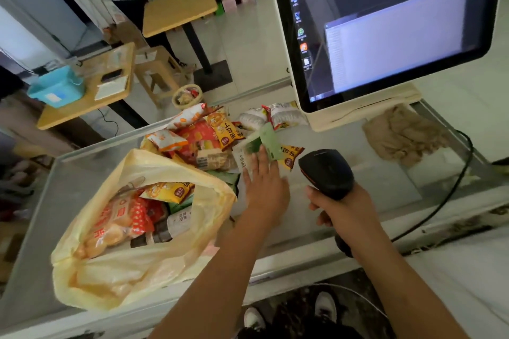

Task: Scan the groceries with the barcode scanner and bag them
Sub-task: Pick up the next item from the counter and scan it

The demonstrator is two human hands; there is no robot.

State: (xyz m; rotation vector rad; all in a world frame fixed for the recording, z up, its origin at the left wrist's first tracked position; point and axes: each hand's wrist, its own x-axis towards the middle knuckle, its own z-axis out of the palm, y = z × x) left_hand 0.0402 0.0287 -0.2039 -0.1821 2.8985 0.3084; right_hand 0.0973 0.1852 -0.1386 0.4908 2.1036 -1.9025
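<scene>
Head cam: the yellow plastic bag (115, 281) sits near-left on the counter (385, 190), mouth gaping, stuffed with snack packets (165, 192) and a bottle (176, 224). Just beyond it is the pile of unbagged snacks (203, 135). The left hand (265, 187) has its fingers stretched straight, touching a blurry green packet (268, 143). The right hand (341, 206) is wrapped tight round the barcode scanner (326, 170) beside it. There's a monitor (385, 36) and a crumpled cloth (405, 137) far right, with wooden tables (179, 5) and a blue tub (56, 87) in the room behind.
</scene>
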